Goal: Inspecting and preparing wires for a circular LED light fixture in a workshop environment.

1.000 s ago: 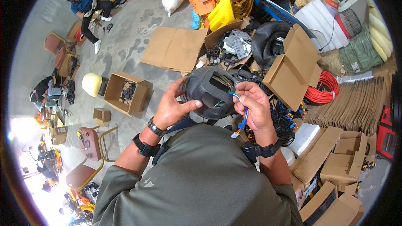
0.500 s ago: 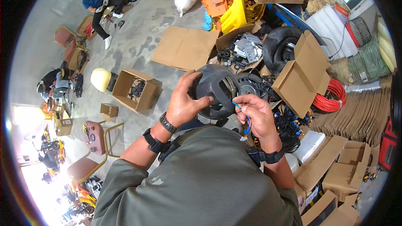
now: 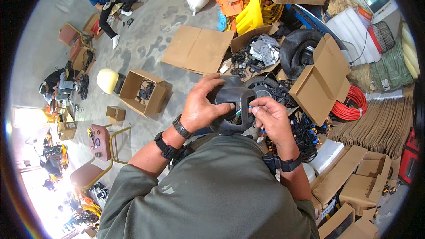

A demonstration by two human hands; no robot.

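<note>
A black hollow plastic housing (image 3: 229, 127) with a wide opening is held in front of my body. My left hand (image 3: 198, 107) grips its left side, fingers over the top and thumb at the edge of the opening. My right hand (image 3: 275, 120) is beside the right rim, its thumb and forefinger pinching a thin blue wire (image 3: 251, 107). Other thin wires (image 3: 239, 111) show inside the opening. The far end of the pinched wire is mostly hidden behind my right hand.
An open cardboard box (image 3: 142, 93) and a chair (image 3: 101, 144) with tools stand at left. Beyond the housing are a wheel (image 3: 262, 89) and a box of metal plates (image 3: 265, 49). A red cable coil (image 3: 354, 102) lies right. A seated person (image 3: 106, 4) is far left.
The housing has turned, so its opening faces more toward my right hand. My right hand has moved slightly closer to the rim with the wire, whose dangling end has dropped from sight.
</note>
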